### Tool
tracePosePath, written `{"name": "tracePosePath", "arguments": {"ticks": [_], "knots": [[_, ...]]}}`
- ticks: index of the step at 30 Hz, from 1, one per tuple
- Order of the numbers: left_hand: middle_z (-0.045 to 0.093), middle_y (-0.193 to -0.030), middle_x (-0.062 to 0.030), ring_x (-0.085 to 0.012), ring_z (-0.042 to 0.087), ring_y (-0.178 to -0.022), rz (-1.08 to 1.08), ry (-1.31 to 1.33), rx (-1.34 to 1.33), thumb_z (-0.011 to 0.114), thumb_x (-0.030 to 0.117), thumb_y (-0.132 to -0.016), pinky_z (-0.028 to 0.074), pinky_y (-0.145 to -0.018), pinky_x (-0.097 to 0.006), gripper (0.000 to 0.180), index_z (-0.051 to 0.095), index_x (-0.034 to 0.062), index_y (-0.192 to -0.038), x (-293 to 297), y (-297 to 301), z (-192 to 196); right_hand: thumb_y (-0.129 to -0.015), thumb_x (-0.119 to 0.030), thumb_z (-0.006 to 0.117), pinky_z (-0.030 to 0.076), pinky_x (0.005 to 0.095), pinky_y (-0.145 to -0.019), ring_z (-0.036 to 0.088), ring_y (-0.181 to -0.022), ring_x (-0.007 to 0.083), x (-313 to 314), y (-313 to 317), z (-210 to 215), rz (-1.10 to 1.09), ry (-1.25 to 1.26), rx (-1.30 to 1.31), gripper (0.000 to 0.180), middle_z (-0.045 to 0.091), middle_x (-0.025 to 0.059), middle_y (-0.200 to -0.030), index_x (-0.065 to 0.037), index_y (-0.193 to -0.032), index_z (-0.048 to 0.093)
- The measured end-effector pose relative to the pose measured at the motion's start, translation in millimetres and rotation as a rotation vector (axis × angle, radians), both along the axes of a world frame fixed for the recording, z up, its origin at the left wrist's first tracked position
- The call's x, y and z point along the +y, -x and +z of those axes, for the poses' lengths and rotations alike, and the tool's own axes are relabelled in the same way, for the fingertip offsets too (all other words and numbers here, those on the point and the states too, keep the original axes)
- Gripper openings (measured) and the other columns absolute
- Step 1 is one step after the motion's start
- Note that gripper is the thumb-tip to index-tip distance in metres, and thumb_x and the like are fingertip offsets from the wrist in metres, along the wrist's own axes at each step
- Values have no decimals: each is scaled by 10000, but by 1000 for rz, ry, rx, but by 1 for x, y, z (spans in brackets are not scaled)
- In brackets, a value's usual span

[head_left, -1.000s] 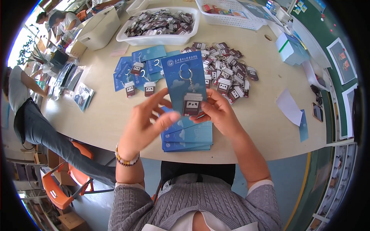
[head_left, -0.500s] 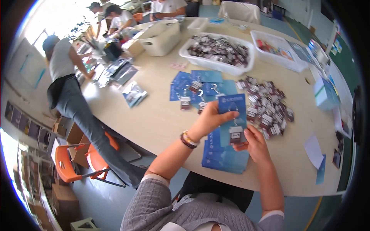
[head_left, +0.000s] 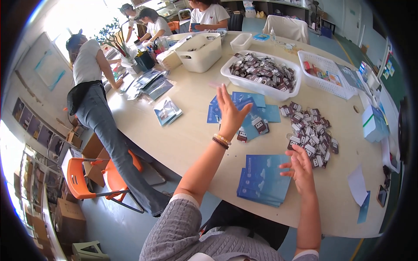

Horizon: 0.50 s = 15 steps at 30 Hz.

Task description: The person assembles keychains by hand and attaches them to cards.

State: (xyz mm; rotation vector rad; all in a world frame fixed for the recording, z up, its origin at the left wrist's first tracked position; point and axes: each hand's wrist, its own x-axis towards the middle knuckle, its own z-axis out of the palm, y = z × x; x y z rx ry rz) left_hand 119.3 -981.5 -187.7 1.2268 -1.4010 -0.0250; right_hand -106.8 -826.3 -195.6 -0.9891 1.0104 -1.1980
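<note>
My left hand (head_left: 231, 111) is raised with fingers spread, holding nothing. Below and behind it, several blue cards (head_left: 271, 114) lie overlapping, with small brown-and-white keychains (head_left: 260, 126) on them; part of this group is hidden by the hand. Closer to me, a stack of blue printed cards (head_left: 262, 176) lies near the table's front edge. At the stack's right side hovers my right hand (head_left: 301, 170), fingers apart and slightly bent, with nothing in it. A loose heap of similar keychains (head_left: 310, 135) spreads just beyond that hand.
Behind the heap stands a white tub (head_left: 226, 69) full of keychains, with a white basket (head_left: 346, 89) to its right. A deep cream bin (head_left: 198, 56) and bagged packets (head_left: 167, 112) are on the left. Several people work around the far and left sides.
The blue card with a keychain, held in both hands before, has been let go; a keychain now lies on the far card group. My hands have moved apart and opened.
</note>
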Motion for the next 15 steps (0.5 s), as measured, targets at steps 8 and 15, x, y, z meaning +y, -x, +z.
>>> {"name": "tracePosePath", "arguments": {"ticks": [8,15], "knots": [[339,-1431,-142,-343,225,-1361,-492,-27,-1058,501,487,-873,113,-1098,-556,593,427,141,-1349,12,-3,-33,-955,-177,468,552,292,-622,610,-812,188,4,-2,-1,26,9,103,400,461,143,-1197,-47,-1317,359],[348,-1421,-148,-309,259,-1351,-378,-253,-924,423,498,-908,106,-1097,-558,577,421,132,-1355,-8,-10,-54,-945,-161,480,546,279,-607,608,-804,180,5,0,-2,20,22,110,376,479,135,-1176,-42,-1292,396]]}}
